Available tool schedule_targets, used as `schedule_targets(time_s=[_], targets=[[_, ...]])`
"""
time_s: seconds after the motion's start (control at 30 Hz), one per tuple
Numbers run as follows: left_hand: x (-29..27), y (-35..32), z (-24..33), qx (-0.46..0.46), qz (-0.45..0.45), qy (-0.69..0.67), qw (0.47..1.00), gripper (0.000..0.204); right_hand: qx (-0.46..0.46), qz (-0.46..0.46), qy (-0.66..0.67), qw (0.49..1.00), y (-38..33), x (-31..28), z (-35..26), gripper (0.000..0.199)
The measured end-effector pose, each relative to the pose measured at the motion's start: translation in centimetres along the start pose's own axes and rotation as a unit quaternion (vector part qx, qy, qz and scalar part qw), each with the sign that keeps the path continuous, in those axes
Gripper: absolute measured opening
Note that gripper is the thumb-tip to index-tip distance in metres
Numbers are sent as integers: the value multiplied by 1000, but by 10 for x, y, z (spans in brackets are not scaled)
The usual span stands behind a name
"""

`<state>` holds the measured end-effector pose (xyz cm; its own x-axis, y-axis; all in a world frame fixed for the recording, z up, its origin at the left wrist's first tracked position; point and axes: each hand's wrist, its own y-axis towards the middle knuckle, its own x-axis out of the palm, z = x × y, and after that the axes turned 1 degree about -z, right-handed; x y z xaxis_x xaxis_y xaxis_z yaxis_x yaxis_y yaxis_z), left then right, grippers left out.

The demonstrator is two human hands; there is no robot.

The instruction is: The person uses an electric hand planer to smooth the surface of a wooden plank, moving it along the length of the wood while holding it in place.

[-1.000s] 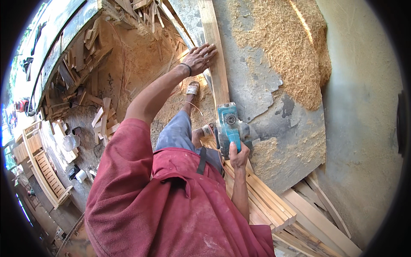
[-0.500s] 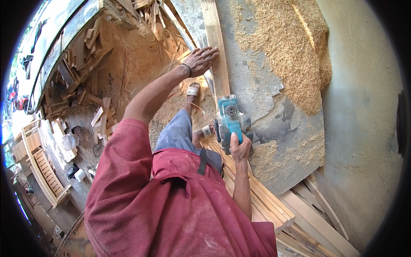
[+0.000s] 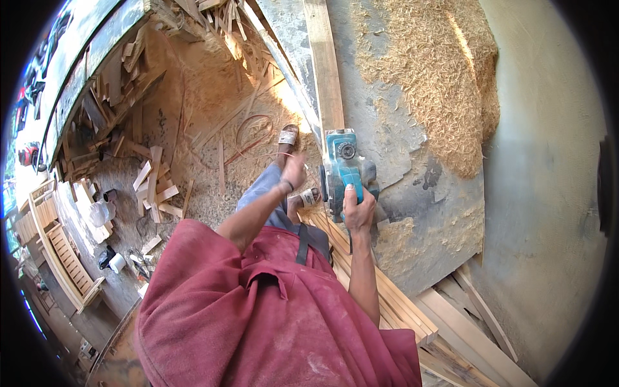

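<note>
My right hand [image 3: 359,209] is wrapped round the handle of a teal electric hand planer [image 3: 341,143]. The planer sits at the near end of a long wooden plank [image 3: 324,64], covering that end from sight. Under the plank lies a grey, worn worktop [image 3: 412,222]. My left hand [image 3: 294,171] is off the plank, over the gap between my legs and the worktop's left edge, a little left of the planer. Motion blurs its fingers, so whether they hold anything does not show. A thin pinkish cord [image 3: 274,153] runs close by it.
Wood shavings [image 3: 432,84] are heaped on the worktop's far right, against a plain wall [image 3: 548,193]. Stacked wooden strips [image 3: 393,293] lie beside my right forearm. Offcuts [image 3: 155,180] and a cord loop [image 3: 255,129] litter the floor at left, near a slatted wooden chair [image 3: 68,258].
My left hand has lifted off the plank and swung back toward my body, beside the planer. My right hand still grips the planer, which has shifted only slightly.
</note>
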<state>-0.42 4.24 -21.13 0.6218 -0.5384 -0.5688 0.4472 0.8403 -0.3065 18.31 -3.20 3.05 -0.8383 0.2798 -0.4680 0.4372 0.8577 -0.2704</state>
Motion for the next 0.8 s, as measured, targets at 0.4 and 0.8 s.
schedule_targets(time_s=[0.4, 0.8], targets=[[54, -106, 54, 146, -460, 102, 870, 44, 53, -16, -4, 998, 66, 14, -42, 49], [-95, -12, -19, -122, -175, 203, 956, 28, 15, 3, -13, 1000, 152, 42, -84, 50]])
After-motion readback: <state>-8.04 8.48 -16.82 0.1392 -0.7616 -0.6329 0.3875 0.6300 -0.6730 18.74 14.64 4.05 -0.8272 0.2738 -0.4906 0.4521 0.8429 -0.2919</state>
